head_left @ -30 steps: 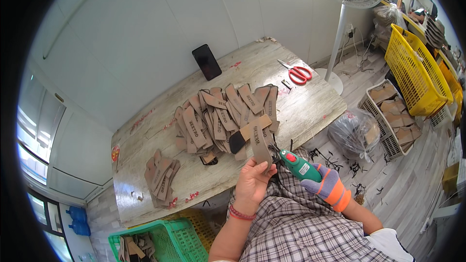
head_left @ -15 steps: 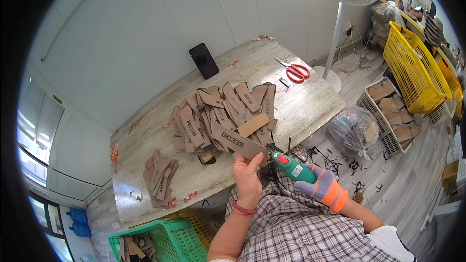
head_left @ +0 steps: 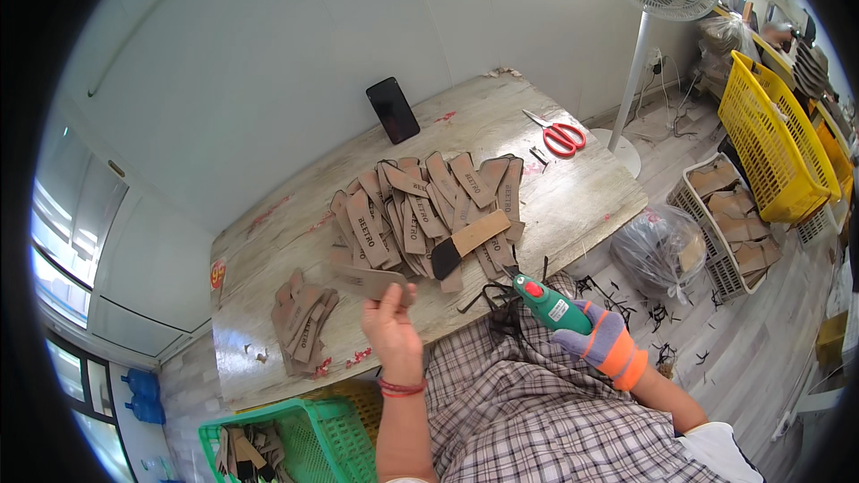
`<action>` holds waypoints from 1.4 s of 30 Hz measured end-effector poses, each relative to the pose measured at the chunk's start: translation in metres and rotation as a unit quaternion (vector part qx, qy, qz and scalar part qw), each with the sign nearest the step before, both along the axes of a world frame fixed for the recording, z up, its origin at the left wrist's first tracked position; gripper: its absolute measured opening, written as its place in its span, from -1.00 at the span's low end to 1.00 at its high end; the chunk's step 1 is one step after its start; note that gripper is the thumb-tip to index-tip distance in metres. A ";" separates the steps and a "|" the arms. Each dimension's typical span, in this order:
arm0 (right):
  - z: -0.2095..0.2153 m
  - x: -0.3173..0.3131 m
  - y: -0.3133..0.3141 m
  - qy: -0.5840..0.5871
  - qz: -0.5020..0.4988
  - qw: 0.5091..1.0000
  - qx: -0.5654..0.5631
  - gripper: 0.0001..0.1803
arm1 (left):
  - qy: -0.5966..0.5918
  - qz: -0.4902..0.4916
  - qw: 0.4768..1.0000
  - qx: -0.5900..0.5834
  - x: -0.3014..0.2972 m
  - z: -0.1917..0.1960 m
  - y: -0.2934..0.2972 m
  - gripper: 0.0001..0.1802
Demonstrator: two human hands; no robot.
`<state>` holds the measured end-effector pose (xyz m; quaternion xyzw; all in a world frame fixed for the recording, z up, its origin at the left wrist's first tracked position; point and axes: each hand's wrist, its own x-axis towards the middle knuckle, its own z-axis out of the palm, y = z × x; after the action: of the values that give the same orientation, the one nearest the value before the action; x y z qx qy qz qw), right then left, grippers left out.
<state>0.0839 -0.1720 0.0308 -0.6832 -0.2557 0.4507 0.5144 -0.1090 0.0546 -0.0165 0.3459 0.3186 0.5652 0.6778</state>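
Note:
Between the thumb and fingers of my left hand (head_left: 392, 333) is a flat brown printed strip (head_left: 371, 283), its far end smeared by motion. It hangs over the table between two heaps. The larger heap of similar strips (head_left: 416, 210) lies to its right, with a tan-and-black piece (head_left: 472, 237) on top. A smaller heap (head_left: 302, 322) lies to its left. My right hand (head_left: 601, 346), in a grey and orange glove, is wrapped round green handheld electric scissors (head_left: 548, 304) with a red button. Black trimmings (head_left: 503, 309) hang by their tip, over my checked apron.
Red-handled scissors (head_left: 562, 139) and an upright black phone (head_left: 393, 111) are on the worn table (head_left: 259, 255). A green basket (head_left: 335, 434) of pieces stands at the near left. On the right are a clear bag (head_left: 658, 250), a filled white crate (head_left: 707, 241), a yellow basket (head_left: 769, 139) and a fan (head_left: 640, 63).
My left hand has carried the strip leftward, away from the electric scissors and toward the smaller heap. The tan-and-black piece is now uncovered. My right hand keeps its grip.

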 end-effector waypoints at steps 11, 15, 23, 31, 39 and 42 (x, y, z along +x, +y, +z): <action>-0.019 0.000 -0.003 -0.017 0.014 1.000 -0.015 -0.43 | 0.400 0.171 0.892 0.123 -0.021 -0.046 0.154 -0.71; -0.014 0.001 -0.001 -0.011 0.008 1.000 -0.013 -0.41 | 0.618 0.150 0.764 0.110 0.028 -0.002 0.171 -0.64; -0.001 0.003 0.004 -0.010 0.009 0.999 -0.030 -0.43 | 0.411 0.180 0.887 0.112 0.024 -0.004 0.143 -0.86; -0.016 0.002 0.018 -0.121 0.025 0.992 0.017 -0.37 | -0.079 -0.078 0.994 -0.020 0.050 0.014 0.004 -0.84; -0.011 0.002 0.015 -0.114 -0.001 0.993 0.029 -0.40 | -0.068 -0.106 0.992 -0.015 0.083 0.009 -0.038 -0.96; -0.009 0.001 0.014 -0.074 -0.024 0.996 0.033 -0.42 | -0.054 -0.119 0.991 -0.021 0.088 0.009 -0.042 -0.95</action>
<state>0.0850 -0.1576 0.0219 -0.7030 -0.2919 0.3778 0.5272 -0.0210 0.0127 -0.0070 0.3362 0.2494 0.4915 0.7637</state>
